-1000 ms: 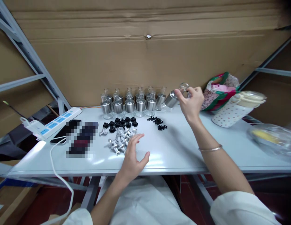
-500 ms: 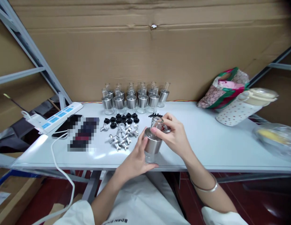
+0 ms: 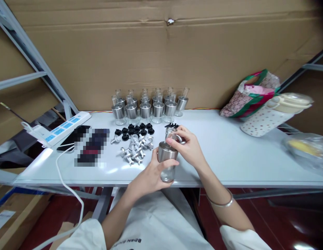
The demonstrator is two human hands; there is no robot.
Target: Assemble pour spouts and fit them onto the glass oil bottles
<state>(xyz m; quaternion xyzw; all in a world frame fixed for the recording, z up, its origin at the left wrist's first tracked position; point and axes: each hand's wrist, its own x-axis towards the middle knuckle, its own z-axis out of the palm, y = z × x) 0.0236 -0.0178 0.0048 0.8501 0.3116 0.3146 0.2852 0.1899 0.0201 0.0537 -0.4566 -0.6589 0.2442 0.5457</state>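
A glass bottle with a metal sleeve (image 3: 167,152) stands nearly upright at the table's front edge. My left hand (image 3: 153,172) is wrapped round its lower body, thumb across the front. At the bottle's neck, my right hand (image 3: 186,144) has its fingers closed; a small shiny metal piece shows between them, partly hidden. Left of the bottle lies a pile of metal spouts (image 3: 137,149), with several black caps (image 3: 137,130) behind it. Small black parts (image 3: 171,125) lie just beyond the bottle's neck.
Two rows of sleeved bottles (image 3: 145,110) stand at the back. A power strip (image 3: 65,129), a phone (image 3: 70,140) and a white cable (image 3: 63,177) are on the left. At the right are a patterned bag (image 3: 245,100), a dotted jug (image 3: 263,119) and a plastic-covered bowl (image 3: 304,149).
My left thumb has come across the front of the bottle, and the sleeve sits higher above the glass base. The bottle and my right hand have shifted slightly left.
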